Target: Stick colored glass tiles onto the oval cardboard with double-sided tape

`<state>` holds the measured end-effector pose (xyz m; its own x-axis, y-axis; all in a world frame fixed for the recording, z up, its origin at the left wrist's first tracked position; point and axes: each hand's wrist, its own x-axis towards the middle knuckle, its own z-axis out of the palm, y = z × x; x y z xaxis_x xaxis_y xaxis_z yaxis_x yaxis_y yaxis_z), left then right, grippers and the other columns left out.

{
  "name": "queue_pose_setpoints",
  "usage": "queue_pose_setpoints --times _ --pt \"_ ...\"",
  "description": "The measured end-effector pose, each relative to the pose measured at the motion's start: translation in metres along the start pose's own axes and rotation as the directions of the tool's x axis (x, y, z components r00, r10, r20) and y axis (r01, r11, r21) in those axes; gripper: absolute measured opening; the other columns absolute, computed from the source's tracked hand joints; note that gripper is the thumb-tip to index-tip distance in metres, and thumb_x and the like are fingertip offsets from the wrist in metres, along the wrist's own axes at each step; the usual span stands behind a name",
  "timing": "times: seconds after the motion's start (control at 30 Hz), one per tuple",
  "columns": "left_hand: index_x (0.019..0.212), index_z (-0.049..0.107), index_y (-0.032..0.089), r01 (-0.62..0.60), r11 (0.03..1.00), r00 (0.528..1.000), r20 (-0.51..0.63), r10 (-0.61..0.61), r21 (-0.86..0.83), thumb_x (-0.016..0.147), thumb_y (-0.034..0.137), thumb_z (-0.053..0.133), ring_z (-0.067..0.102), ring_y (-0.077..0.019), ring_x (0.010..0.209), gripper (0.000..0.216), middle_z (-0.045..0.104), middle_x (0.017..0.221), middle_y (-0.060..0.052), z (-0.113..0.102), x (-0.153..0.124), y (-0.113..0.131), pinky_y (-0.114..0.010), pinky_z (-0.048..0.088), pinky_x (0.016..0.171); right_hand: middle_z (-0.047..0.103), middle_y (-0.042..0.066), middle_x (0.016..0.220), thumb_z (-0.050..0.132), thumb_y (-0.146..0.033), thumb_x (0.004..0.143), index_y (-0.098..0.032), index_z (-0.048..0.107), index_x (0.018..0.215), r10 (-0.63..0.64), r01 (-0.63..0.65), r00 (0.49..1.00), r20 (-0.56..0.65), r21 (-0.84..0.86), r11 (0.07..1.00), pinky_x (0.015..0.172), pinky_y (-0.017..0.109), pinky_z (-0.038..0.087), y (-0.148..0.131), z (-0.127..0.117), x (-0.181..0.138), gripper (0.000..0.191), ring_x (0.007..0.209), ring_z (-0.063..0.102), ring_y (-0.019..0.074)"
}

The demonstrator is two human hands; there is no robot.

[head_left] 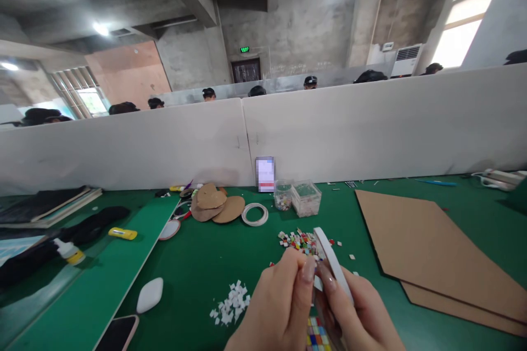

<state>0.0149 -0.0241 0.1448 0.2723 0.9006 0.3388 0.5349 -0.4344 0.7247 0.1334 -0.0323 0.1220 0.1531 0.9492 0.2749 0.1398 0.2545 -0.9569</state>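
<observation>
Near coloured tiles (300, 239), the right hand (362, 307) grips a curved white band (332, 259), left hand (276, 299) curled, grip hidden.

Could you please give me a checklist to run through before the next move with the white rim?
1. White rim held: ok, in the grip of the right hand.
2. Left hand load: cannot tell; its fingertips are partly hidden.
3. Loose coloured tiles close by: ok, heaped just beyond the hands.
4. White chips separate from the coloured heap: ok, piled further left.
5. Tile grid fully visible: not ok, partly covered by the hands.
6. Small bottle near the hands: not ok, far to the left.
</observation>
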Motion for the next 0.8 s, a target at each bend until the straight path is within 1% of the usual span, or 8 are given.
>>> queue_pose_setpoints --times 0.1,0.2,0.27,0.33,0.47,0.6,0.73,0.8 --pt "0.069 0.036 0.021 -0.039 0.999 0.999 0.010 0.039 0.010 0.093 0.032 0.022 0.040 -0.0099 0.050 0.029 0.042 0.058 0.003 -0.002 0.000 0.001 -0.022 0.029 0.048 0.048 0.000 0.046 0.040 -0.052 0.083 -0.019 0.059 0.060 -0.140 0.146 0.987 0.073 -0.081 0.986 0.041 0.021 0.040 -0.003 -0.003 0.004 0.044 0.041 0.044 0.0117" --pt "0.074 0.037 0.021 -0.070 0.997 0.996 0.052 0.068 0.027 0.092 0.030 0.024 0.041 -0.0097 0.048 0.025 0.044 0.058 0.004 -0.004 0.001 0.001 -0.022 0.028 0.047 0.047 -0.001 0.045 0.037 -0.039 0.087 -0.019 0.054 0.059 -0.277 0.296 0.944 0.178 -0.087 0.951 0.041 0.020 0.038 -0.003 -0.006 0.010 0.039 0.040 0.042 0.0105" --pt "0.074 0.037 0.021 -0.104 0.993 0.992 0.072 0.099 0.061 0.091 0.027 0.027 0.042 -0.0096 0.048 0.020 0.044 0.058 0.004 -0.004 0.003 0.000 -0.022 0.028 0.046 0.049 -0.001 0.046 0.036 -0.033 0.088 -0.019 0.054 0.064 -0.320 0.347 0.919 0.229 -0.088 0.934 0.039 0.018 0.036 0.001 -0.008 0.013 0.034 0.039 0.041 0.0097" --pt "0.074 0.036 0.021 -0.152 0.981 0.987 0.067 0.145 0.119 0.090 0.022 0.029 0.043 -0.0094 0.047 0.017 0.045 0.058 0.004 -0.004 0.005 -0.001 -0.022 0.027 0.045 0.051 -0.001 0.049 0.036 -0.031 0.089 -0.018 0.054 0.066 -0.314 0.348 0.915 0.253 -0.103 0.932 0.039 0.018 0.036 0.005 -0.008 0.014 0.032 0.041 0.041 0.0097" --pt "0.071 0.031 0.021 -0.236 0.939 0.971 0.026 0.237 0.250 0.087 0.015 0.029 0.040 -0.0092 0.045 0.017 0.042 0.058 0.004 -0.004 0.008 -0.002 -0.022 0.025 0.044 0.050 -0.001 0.049 0.037 -0.038 0.088 -0.018 0.054 0.065 -0.181 0.207 0.952 0.247 -0.083 0.975 0.041 0.020 0.037 0.008 -0.006 0.012 0.035 0.042 0.043 0.0101" --pt "0.069 0.028 0.022 -0.257 0.905 0.962 -0.003 0.274 0.339 0.085 0.012 0.028 0.038 -0.0096 0.044 0.018 0.040 0.057 0.004 -0.006 0.008 -0.001 -0.022 0.024 0.043 0.055 0.002 0.055 0.044 -0.056 0.079 -0.018 0.062 0.072 0.042 -0.043 0.994 0.098 0.012 0.999 0.049 0.023 0.044 0.002 -0.002 0.007 0.043 0.050 0.050 0.0137" --pt "0.071 0.029 0.022 -0.249 0.911 0.965 0.007 0.261 0.328 0.086 0.012 0.027 0.040 -0.0098 0.044 0.018 0.041 0.057 0.005 -0.005 0.007 -0.002 -0.022 0.024 0.042 0.054 0.001 0.053 0.049 -0.067 0.069 -0.016 0.064 0.083 0.273 -0.299 0.947 0.170 0.151 0.942 0.041 0.023 0.041 0.003 -0.001 0.006 0.054 0.046 0.049 0.0138" --pt "0.073 0.030 0.022 -0.230 0.914 0.970 0.001 0.244 0.334 0.086 0.013 0.026 0.042 -0.0104 0.044 0.017 0.042 0.057 0.004 -0.003 0.006 -0.003 -0.022 0.024 0.042 0.050 -0.001 0.050 0.050 -0.066 0.069 -0.016 0.062 0.088 0.314 -0.354 0.924 0.218 0.180 0.918 0.038 0.022 0.039 0.007 -0.001 0.007 0.056 0.043 0.046 0.0124"
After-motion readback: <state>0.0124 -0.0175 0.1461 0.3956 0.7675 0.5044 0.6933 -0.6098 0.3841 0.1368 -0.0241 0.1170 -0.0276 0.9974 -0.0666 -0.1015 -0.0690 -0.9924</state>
